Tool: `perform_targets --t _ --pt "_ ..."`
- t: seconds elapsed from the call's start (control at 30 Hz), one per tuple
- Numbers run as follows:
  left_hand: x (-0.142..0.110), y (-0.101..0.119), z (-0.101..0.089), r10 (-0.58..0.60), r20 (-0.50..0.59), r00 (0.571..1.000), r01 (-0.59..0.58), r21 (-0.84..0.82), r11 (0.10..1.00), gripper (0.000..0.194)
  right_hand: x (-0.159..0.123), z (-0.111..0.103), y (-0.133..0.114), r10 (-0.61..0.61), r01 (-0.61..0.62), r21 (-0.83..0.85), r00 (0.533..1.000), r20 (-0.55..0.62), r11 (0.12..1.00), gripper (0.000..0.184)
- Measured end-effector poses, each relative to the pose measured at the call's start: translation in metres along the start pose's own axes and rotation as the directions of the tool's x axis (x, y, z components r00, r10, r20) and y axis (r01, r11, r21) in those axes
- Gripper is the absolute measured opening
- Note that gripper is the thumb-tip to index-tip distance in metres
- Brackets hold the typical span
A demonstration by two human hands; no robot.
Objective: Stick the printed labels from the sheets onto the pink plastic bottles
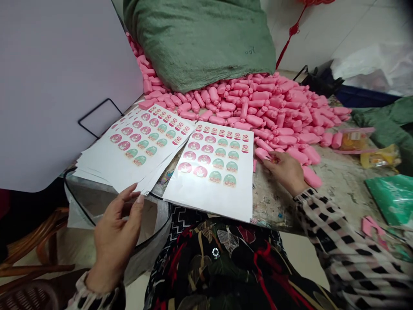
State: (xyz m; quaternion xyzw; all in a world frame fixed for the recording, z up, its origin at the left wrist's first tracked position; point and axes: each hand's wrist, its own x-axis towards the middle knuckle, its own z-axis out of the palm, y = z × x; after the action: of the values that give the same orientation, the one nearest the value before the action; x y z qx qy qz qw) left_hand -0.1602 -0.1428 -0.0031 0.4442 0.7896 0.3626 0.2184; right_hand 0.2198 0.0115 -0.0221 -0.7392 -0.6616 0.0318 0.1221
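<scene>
Two hands are seen over a desk (342, 181). The left hand (118, 232) is held open, its fingers (130, 199) released and spread just at the near corner of a stack of white sticker sheets (138, 146); whether they touch it cannot be told. The right hand (284, 172) rests on the desk, its fingers (274, 158) curled on one pink capsule-shaped piece (262, 153), which is partly hidden by them.

One single sheet (209, 172) lies just beside the stack, with sixteen round pink and green labels in four rows of four, and smaller labels along its top. The sheets in the stack cannot be counted, as only their fanned edges are shown. The pink pieces in the heap (258, 103) are too many to count and are piled against one green woven sack (200, 43), whose contents are hidden.

One blue crate (364, 97) is seen at the far edge, cut off by a black item (319, 82) and a white plastic bag (371, 64), so what it holds cannot be made out. Two yellow packets (379, 157) and (355, 140) lie beyond the right hand, and one green packet (395, 198) is cut off at the frame edge
</scene>
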Motion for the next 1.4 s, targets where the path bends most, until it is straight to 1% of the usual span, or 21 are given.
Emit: perform_targets --t 0.07,0.1,0.17,0.2,0.27,0.33,0.4,0.47,0.57,0.7,0.77,0.9,0.93,1.0,1.07,1.1,1.17,1.23,1.3,1.33,1.4 --pt "-0.002 0.013 0.008 0.09 0.012 0.996 -0.091 0.025 0.996 0.044 -0.008 -0.004 -0.002 -0.009 0.01 0.013 0.998 -0.056 1.0 0.05" --pt "-0.002 0.016 0.014 0.145 0.045 0.988 -0.146 0.023 0.989 0.04 -0.013 -0.006 -0.003 -0.021 0.021 0.004 0.997 -0.068 1.0 0.05" --pt "0.003 0.014 0.025 0.223 0.138 0.965 -0.225 0.001 0.974 0.038 -0.022 -0.009 -0.001 -0.028 0.026 -0.037 0.997 -0.068 0.999 0.05" --pt "0.008 0.012 0.031 0.239 0.161 0.958 -0.246 0.024 0.969 0.038 -0.025 -0.009 0.001 -0.02 0.017 -0.059 0.998 -0.062 0.998 0.05" --pt "0.017 0.008 0.04 0.246 0.174 0.953 -0.271 0.138 0.953 0.042 -0.031 -0.008 0.007 0.002 -0.007 -0.092 0.999 -0.047 0.996 0.049" --pt "0.027 0.007 0.045 0.236 0.208 0.949 -0.292 0.3 0.908 0.047 -0.034 -0.003 0.014 0.003 -0.008 -0.104 0.999 -0.047 0.995 0.047" --pt "0.033 0.012 0.047 0.197 0.279 0.94 -0.306 0.432 0.848 0.05 -0.038 0.005 0.017 -0.031 0.026 -0.11 0.998 -0.046 0.994 0.045" --pt "0.035 0.018 0.047 0.148 0.316 0.937 -0.298 0.502 0.812 0.051 -0.041 0.012 0.017 -0.055 0.049 -0.125 0.998 -0.042 0.991 0.045" --pt "0.034 0.023 0.049 0.109 0.281 0.953 -0.246 0.517 0.82 0.048 -0.046 0.02 0.014 -0.037 0.033 -0.169 0.999 -0.023 0.985 0.047" --pt "0.03 0.022 0.053 0.09 0.233 0.968 -0.198 0.494 0.847 0.045 -0.047 0.026 0.011 -0.008 0.005 -0.194 1.0 -0.018 0.981 0.047" --pt "0.027 0.022 0.056 0.108 0.199 0.974 -0.195 0.496 0.846 0.044 -0.046 0.027 0.012 0.0 -0.005 -0.191 1.0 -0.022 0.982 0.047" --pt "0.019 0.023 0.06 0.205 0.109 0.973 -0.232 0.496 0.837 0.04 -0.046 0.03 0.014 -0.01 0.005 -0.178 0.999 -0.032 0.984 0.046" --pt "0.017 0.023 0.061 0.221 0.093 0.971 -0.238 0.466 0.852 0.037 -0.047 0.031 0.014 -0.015 0.008 -0.175 0.999 -0.038 0.985 0.046" --pt "0.014 0.023 0.063 0.188 0.082 0.979 -0.205 0.324 0.924 0.032 -0.047 0.031 0.015 -0.023 0.014 -0.171 0.999 -0.049 0.985 0.045" --pt "0.016 0.023 0.065 0.103 0.097 0.99 -0.111 0.085 0.99 0.028 -0.047 0.032 0.015 -0.029 0.02 -0.163 0.998 -0.057 0.986 0.045" --pt "0.018 0.023 0.065 0.06 0.107 0.992 -0.055 -0.045 0.997 0.028 -0.047 0.032 0.015 -0.031 0.021 -0.157 0.998 -0.059 0.987 0.044" --pt "0.029 0.024 0.061 -0.006 0.112 0.994 0.035 -0.26 0.965 0.029 -0.046 0.033 0.015 -0.029 0.02 -0.145 0.998 -0.061 0.989 0.043" --pt "0.047 0.023 0.052 -0.076 0.081 0.994 0.101 -0.391 0.915 0.031 -0.046 0.033 0.014 -0.023 0.014 -0.137 0.998 -0.063 0.991 0.043" --pt "0.068 0.018 0.039 -0.176 0.021 0.984 0.166 -0.46 0.872 0.033 -0.046 0.033 0.014 -0.014 0.006 -0.131 0.998 -0.061 0.991 0.042" --pt "0.078 0.014 0.032 -0.232 -0.015 0.973 0.197 -0.477 0.856 0.034 -0.046 0.033 0.014 -0.01 0.002 -0.128 0.998 -0.06 0.992 0.042" --pt "0.097 0.001 0.016 -0.307 -0.064 0.949 0.242 -0.474 0.846 0.036 -0.047 0.033 0.014 -0.005 -0.002 -0.124 0.998 -0.056 0.992 0.043"
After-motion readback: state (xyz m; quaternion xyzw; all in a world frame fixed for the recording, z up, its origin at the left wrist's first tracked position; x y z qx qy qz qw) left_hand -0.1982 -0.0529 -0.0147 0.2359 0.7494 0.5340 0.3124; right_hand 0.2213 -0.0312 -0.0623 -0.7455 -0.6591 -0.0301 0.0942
